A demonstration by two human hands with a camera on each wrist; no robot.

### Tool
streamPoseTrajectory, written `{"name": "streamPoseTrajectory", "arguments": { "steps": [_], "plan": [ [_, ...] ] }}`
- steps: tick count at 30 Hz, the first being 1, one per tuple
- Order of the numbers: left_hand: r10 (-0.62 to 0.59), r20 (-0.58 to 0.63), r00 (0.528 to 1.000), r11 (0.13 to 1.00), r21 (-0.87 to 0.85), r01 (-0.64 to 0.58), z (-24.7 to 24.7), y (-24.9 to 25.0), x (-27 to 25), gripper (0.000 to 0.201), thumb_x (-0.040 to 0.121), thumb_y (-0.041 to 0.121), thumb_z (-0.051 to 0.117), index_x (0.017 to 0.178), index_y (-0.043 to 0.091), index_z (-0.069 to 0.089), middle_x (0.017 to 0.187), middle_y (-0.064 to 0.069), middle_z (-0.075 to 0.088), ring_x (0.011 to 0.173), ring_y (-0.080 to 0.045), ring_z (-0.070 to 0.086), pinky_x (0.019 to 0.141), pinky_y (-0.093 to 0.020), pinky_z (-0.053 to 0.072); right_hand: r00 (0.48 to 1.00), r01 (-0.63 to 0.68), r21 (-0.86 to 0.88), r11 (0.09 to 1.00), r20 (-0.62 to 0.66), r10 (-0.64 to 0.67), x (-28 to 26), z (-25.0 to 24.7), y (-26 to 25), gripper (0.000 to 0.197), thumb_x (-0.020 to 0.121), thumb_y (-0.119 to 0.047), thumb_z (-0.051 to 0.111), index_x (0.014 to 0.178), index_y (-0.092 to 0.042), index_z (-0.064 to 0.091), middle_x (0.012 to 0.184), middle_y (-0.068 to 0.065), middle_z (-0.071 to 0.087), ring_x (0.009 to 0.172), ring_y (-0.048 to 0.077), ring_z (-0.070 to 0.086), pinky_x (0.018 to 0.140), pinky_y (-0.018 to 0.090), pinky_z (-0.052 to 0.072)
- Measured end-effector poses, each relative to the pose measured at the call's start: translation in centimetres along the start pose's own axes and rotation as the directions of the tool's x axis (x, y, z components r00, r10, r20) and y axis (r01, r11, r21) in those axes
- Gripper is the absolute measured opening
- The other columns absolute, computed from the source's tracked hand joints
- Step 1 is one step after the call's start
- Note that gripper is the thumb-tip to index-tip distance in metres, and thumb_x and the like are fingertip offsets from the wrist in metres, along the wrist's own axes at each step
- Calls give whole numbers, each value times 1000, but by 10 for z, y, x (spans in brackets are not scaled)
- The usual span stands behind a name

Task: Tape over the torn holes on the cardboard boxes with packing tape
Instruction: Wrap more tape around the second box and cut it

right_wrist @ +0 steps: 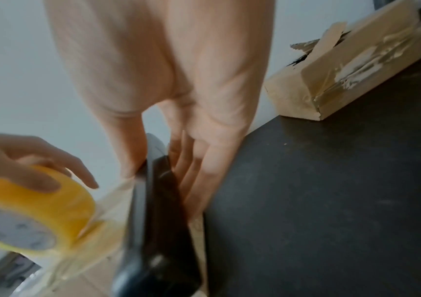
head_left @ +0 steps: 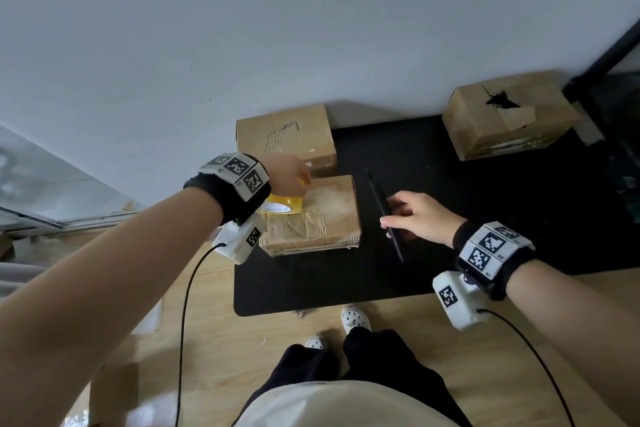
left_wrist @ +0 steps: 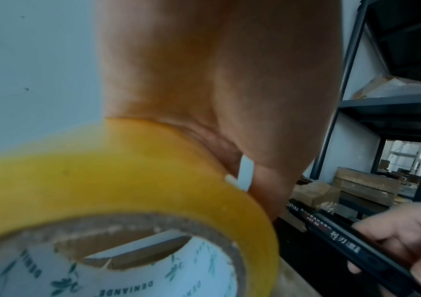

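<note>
My left hand (head_left: 294,177) grips a yellow roll of packing tape (head_left: 282,204) (left_wrist: 118,186) (right_wrist: 44,207) at the left edge of the near cardboard box (head_left: 329,218), whose top shows shiny tape. A strip runs from the roll onto that box in the right wrist view. My right hand (head_left: 415,218) holds a long black utility knife (head_left: 384,208) (left_wrist: 344,239) (right_wrist: 153,217) just right of the box. A box with an open torn hole (head_left: 502,99) stands at the back right (right_wrist: 344,72). A third box (head_left: 284,135) sits behind the near one.
The boxes lie on a black mat (head_left: 450,236) on a wooden floor (head_left: 415,322), against a pale wall. A dark metal shelf rack (left_wrist: 395,104) stands to the right. My feet in white shoes (head_left: 355,317) are at the mat's front edge.
</note>
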State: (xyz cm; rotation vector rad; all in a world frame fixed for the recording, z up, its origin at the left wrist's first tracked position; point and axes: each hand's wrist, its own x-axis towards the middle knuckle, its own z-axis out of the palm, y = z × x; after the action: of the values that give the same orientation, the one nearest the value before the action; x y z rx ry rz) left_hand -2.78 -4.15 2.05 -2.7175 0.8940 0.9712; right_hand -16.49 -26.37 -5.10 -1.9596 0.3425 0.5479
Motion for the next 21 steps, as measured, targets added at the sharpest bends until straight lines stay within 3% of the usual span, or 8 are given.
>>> {"name": "streamPoseTrajectory", "arguments": {
  "steps": [2, 4, 6, 8, 11, 17, 21],
  "plan": [
    [0, -4, 1000, 1000, -11, 0, 0, -1, 0, 35, 90, 29, 50, 123, 25, 59, 131, 1, 54, 120, -20, 49, 100, -33, 38, 992, -17, 205, 979, 125, -9, -8, 7, -15, 25, 89, -11, 64, 113, -4, 59, 97, 17, 71, 86, 28, 71, 76, 37, 58],
    [0, -13, 1000, 1000, -30, -1, -1, -3, -2, 34, 91, 28, 49, 123, 23, 59, 132, 1, 53, 121, -21, 49, 101, -32, 37, 977, -29, 287, 958, 211, -33, -13, 17, -26, 26, 91, -7, 61, 115, 1, 58, 100, 24, 69, 81, 29, 71, 69, 32, 58],
    [-5, -19, 1000, 999, -54, 4, 0, -4, -3, 34, 91, 27, 49, 123, 21, 58, 132, 0, 53, 122, -21, 48, 101, -32, 36, 963, -40, 333, 942, 265, -53, -13, 29, -32, 28, 92, -7, 59, 118, 3, 56, 103, 28, 67, 83, 30, 70, 69, 31, 57],
    [-2, -19, 1000, 997, -77, 0, 1, -6, -3, 34, 91, 27, 48, 122, 21, 60, 131, -1, 55, 121, -21, 49, 104, -33, 37, 950, -58, 360, 931, 306, -59, -11, 39, -33, 30, 93, -9, 58, 120, 3, 55, 104, 27, 67, 90, 37, 69, 75, 38, 58],
    [6, -27, 1000, 995, -97, -9, 3, -7, -2, 31, 90, 26, 48, 117, 23, 62, 128, 1, 56, 119, -20, 50, 104, -35, 38, 944, -81, 378, 922, 325, -51, -8, 51, -35, 31, 94, -11, 57, 120, 5, 54, 102, 25, 68, 90, 38, 67, 78, 41, 57],
    [24, -46, 999, 994, -108, -29, 6, -8, -2, 30, 88, 25, 49, 114, 26, 63, 127, 2, 57, 118, -20, 50, 102, -34, 38, 947, -98, 388, 917, 320, -34, -5, 59, -41, 29, 95, -13, 57, 119, 4, 56, 103, 23, 68, 88, 35, 69, 71, 37, 57],
    [25, -66, 998, 992, -118, -32, 7, -11, 0, 28, 88, 27, 50, 113, 27, 64, 126, 2, 57, 118, -20, 50, 102, -34, 39, 946, -111, 405, 907, 323, -29, -5, 59, -42, 29, 95, -14, 56, 117, 5, 57, 101, 22, 69, 86, 34, 69, 75, 41, 57]
  ]
}}
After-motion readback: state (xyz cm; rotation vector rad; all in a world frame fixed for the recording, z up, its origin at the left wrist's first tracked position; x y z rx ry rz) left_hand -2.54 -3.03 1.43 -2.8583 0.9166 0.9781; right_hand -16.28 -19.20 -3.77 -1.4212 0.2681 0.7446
